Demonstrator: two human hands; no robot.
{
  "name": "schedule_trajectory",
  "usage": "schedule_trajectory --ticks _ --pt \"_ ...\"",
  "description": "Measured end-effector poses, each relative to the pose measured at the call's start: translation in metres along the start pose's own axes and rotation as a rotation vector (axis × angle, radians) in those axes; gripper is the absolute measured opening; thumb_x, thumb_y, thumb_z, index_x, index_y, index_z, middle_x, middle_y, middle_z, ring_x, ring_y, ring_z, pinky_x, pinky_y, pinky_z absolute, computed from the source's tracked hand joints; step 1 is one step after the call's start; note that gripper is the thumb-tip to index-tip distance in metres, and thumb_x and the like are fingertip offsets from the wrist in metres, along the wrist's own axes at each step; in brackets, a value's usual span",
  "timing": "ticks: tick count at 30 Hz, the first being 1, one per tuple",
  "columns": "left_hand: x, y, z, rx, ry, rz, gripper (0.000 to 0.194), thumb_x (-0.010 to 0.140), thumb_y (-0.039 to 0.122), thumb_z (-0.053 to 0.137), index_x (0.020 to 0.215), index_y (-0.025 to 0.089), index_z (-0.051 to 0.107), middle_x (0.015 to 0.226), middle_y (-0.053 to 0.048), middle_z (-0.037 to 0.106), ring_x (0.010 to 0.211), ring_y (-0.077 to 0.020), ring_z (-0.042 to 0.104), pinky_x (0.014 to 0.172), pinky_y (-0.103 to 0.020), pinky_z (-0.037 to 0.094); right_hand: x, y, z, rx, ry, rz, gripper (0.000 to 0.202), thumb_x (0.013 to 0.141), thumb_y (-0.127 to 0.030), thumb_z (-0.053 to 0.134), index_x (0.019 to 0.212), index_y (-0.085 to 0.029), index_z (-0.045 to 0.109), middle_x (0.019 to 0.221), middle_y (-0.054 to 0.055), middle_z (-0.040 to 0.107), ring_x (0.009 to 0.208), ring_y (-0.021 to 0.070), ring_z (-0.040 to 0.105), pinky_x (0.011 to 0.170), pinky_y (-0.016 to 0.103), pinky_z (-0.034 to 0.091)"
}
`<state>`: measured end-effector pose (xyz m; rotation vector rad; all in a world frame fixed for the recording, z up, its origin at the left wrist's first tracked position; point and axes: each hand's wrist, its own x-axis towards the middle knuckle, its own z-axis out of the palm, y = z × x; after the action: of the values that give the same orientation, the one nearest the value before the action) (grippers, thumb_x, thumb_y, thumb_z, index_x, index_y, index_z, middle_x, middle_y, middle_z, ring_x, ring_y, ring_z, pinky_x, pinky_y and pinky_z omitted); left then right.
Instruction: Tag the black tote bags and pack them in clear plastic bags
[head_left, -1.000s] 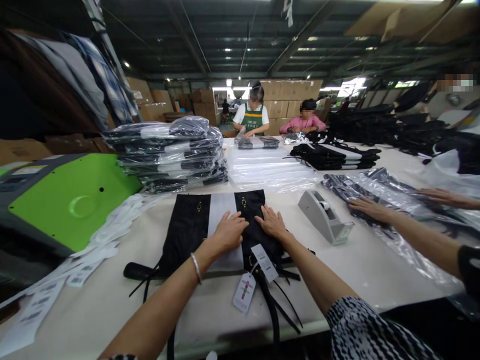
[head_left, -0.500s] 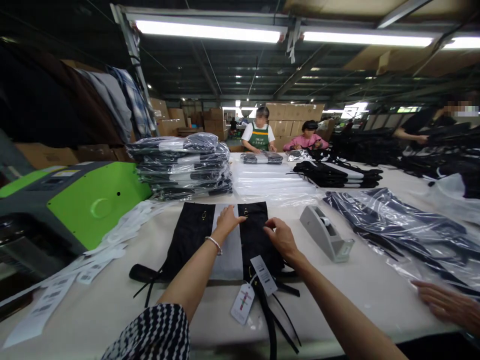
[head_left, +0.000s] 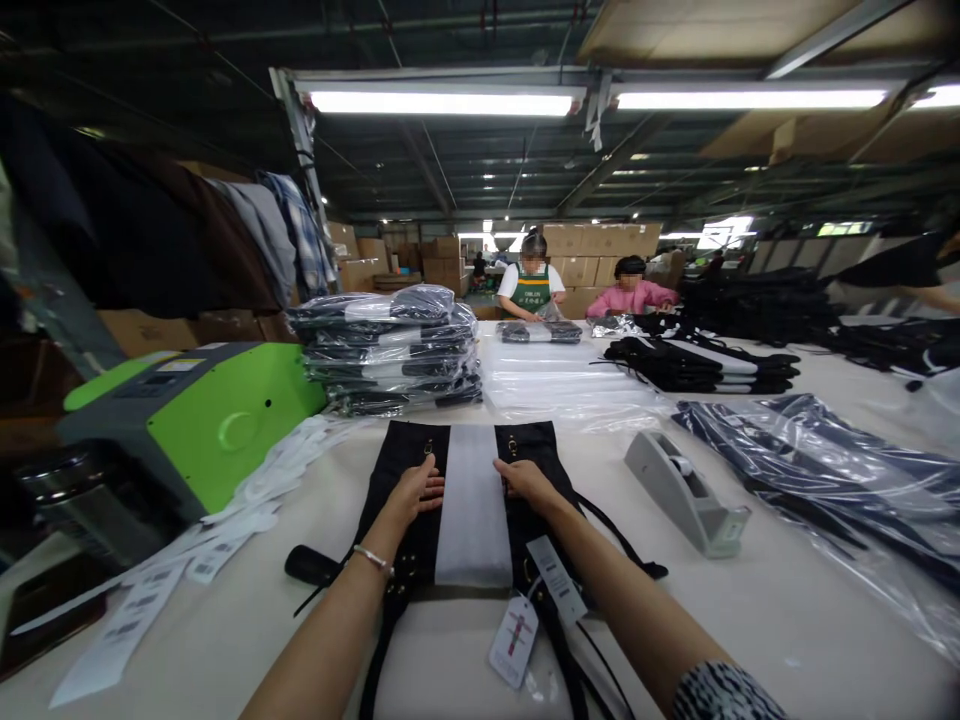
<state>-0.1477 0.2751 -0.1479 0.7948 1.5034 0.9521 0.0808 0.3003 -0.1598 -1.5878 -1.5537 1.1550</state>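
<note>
A folded black bag with small metal fittings lies on the table in front of me, a pale grey-white band running down its middle. My left hand rests on the bag to the left of the band, fingers apart and pointing at it. On the band's other side is my right hand, its thumb stretched to the band's edge and the other fingers partly hidden. Neither hand holds anything visible. A white hang tag and a barcode label hang at the bag's lower right, beside black straps.
A grey tape dispenser stands to the right, with plastic-wrapped goods beyond. Bagged items are stacked behind, next to clear plastic bags. At left are a green machine and label strips. Two people work across the table.
My left hand has moved off the band to its left side. My right hand has shifted inward to the band's right edge. The other person's hand at lower right is gone from view.
</note>
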Motion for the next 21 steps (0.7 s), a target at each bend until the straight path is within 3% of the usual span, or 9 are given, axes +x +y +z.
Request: schedule_trajectory --ticks 2,5,10,13,16,19,21 --pt "-0.002 -0.001 0.002 -0.066 -0.107 -0.035 0.054 0.096 0.061 0.048 0.100 0.010 0.065 0.088 -0.015 0.072 0.065 -0.0171 0.067 0.060 -0.027 0.055 -0.001 -0.001 0.001 0.040 -0.039 0.013 0.041 0.087 -0.042 0.070 0.057 -0.017 0.057 0.051 -0.002 0.055 0.049 0.0103 0.052 0.050 0.020 0.044" --pt "-0.005 0.001 0.013 -0.170 -0.251 -0.029 0.056 0.097 0.061 0.045 0.095 0.010 0.068 0.078 -0.011 0.073 0.058 -0.0170 0.065 0.056 -0.026 0.052 -0.003 -0.005 0.007 0.105 -0.116 0.041 0.037 0.083 -0.038 0.075 0.058 -0.017 0.057 0.049 -0.003 0.051 0.047 0.0098 0.049 0.048 0.020 0.043" --pt "-0.007 0.006 0.019 -0.339 -0.405 -0.031 0.069 0.102 0.058 0.023 0.098 0.007 0.069 0.076 -0.013 0.074 0.060 -0.0190 0.069 0.054 -0.026 0.052 0.003 -0.010 0.017 0.242 -0.197 0.122 0.042 0.101 -0.045 0.044 0.078 -0.016 0.063 0.062 0.004 0.063 0.055 0.0167 0.061 0.058 0.030 0.054" --pt "-0.005 0.006 0.015 -0.396 -0.447 -0.055 0.070 0.103 0.056 0.021 0.098 0.005 0.069 0.073 -0.014 0.074 0.059 -0.0187 0.070 0.054 -0.025 0.052 0.008 -0.005 0.011 0.256 -0.134 0.154 0.042 0.102 -0.048 0.040 0.085 -0.017 0.062 0.072 0.008 0.068 0.066 0.0199 0.067 0.067 0.035 0.057" --pt "-0.001 0.004 0.018 -0.433 -0.458 -0.073 0.064 0.104 0.054 0.026 0.101 0.006 0.068 0.073 -0.012 0.075 0.057 -0.0182 0.069 0.054 -0.026 0.053 0.012 0.002 -0.003 0.221 -0.043 0.172 0.035 0.096 -0.049 0.053 0.082 -0.019 0.063 0.080 0.009 0.071 0.082 0.0241 0.070 0.077 0.036 0.057" --pt "0.004 0.003 0.025 -0.452 -0.437 -0.089 0.052 0.103 0.050 0.037 0.103 0.007 0.067 0.074 -0.010 0.075 0.056 -0.0180 0.069 0.057 -0.027 0.055 0.017 0.006 -0.016 0.236 -0.037 0.196 0.022 0.088 -0.039 0.069 0.080 -0.019 0.063 0.082 0.009 0.072 0.094 0.0272 0.071 0.085 0.036 0.055" --pt "0.007 0.003 0.028 -0.456 -0.424 -0.100 0.049 0.101 0.050 0.043 0.102 0.007 0.067 0.074 -0.010 0.075 0.057 -0.0185 0.069 0.060 -0.029 0.057 0.018 0.005 -0.020 0.304 -0.091 0.217 0.016 0.085 -0.030 0.073 0.080 -0.018 0.062 0.078 0.008 0.071 0.087 0.0258 0.072 0.081 0.037 0.057"
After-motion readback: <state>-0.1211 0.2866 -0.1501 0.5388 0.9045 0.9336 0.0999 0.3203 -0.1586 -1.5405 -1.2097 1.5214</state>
